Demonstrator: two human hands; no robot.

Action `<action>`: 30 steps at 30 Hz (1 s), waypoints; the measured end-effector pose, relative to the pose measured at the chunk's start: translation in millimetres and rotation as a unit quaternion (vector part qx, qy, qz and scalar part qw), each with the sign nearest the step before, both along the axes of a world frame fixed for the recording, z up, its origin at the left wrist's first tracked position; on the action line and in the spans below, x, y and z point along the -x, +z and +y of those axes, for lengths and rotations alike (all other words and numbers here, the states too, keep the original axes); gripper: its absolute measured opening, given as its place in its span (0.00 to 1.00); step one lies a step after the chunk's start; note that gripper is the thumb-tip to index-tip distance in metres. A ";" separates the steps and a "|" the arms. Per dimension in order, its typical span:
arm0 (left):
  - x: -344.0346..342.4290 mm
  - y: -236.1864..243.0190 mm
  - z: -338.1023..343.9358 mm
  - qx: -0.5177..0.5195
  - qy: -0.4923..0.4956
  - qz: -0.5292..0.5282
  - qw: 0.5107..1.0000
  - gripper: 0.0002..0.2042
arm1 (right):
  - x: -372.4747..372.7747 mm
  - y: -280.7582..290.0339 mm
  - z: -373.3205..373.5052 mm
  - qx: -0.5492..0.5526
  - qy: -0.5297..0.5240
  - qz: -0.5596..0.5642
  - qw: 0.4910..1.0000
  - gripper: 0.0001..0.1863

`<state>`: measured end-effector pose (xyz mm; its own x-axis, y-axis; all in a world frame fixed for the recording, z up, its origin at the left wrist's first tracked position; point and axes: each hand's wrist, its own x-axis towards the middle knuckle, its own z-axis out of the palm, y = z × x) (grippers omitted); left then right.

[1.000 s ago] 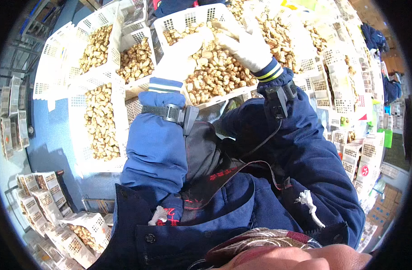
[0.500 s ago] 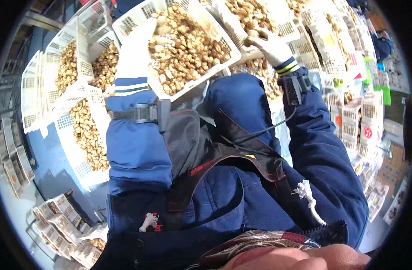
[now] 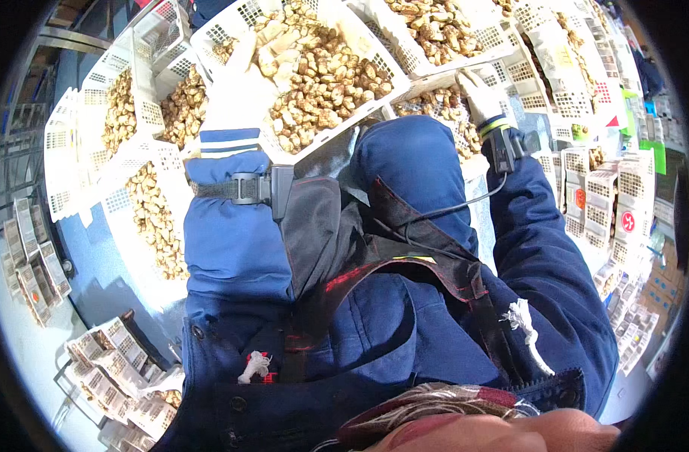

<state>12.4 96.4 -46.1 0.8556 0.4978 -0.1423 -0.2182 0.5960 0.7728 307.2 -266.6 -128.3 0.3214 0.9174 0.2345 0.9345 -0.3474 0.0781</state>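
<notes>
My left hand (image 3: 237,79), in a white glove washed out by glare, reaches into a large white perforated basket (image 3: 326,142). Its fingers look spread over brown-and-cream rounded pieces (image 3: 322,94) that seem to be mushrooms. My right hand (image 3: 478,99), also white-gloved, is over the right edge of a lower basket of similar pieces (image 3: 439,105). The fingers of that hand point away from me and look stretched out; I see nothing held, though its palm side is partly hidden.
Another white basket of the same pieces (image 3: 435,34) stands at the far right of centre. Filled baskets (image 3: 152,211) line my left side, and stacked white baskets (image 3: 612,192) stand at the right. My blue-clad knee (image 3: 412,154) rises between my forearms.
My right hand has come back toward me from the far basket to the lower one. My left hand has stayed over the large basket, its fingers now farther apart in view.
</notes>
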 end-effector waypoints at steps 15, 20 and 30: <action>-11.9 -7.1 -10.4 -0.034 0.080 -0.123 0.989 0.15 | 126.5 130.4 277.7 -0.241 0.141 0.574 0.770 0.27; 19.6 32.2 7.7 0.329 0.090 -0.174 0.924 0.13 | 71.6 -44.9 243.9 0.145 0.154 0.136 0.968 0.15; 33.4 36.8 18.5 0.328 0.061 -0.324 0.885 0.23 | 103.5 -57.7 269.0 0.237 0.009 0.276 0.931 0.30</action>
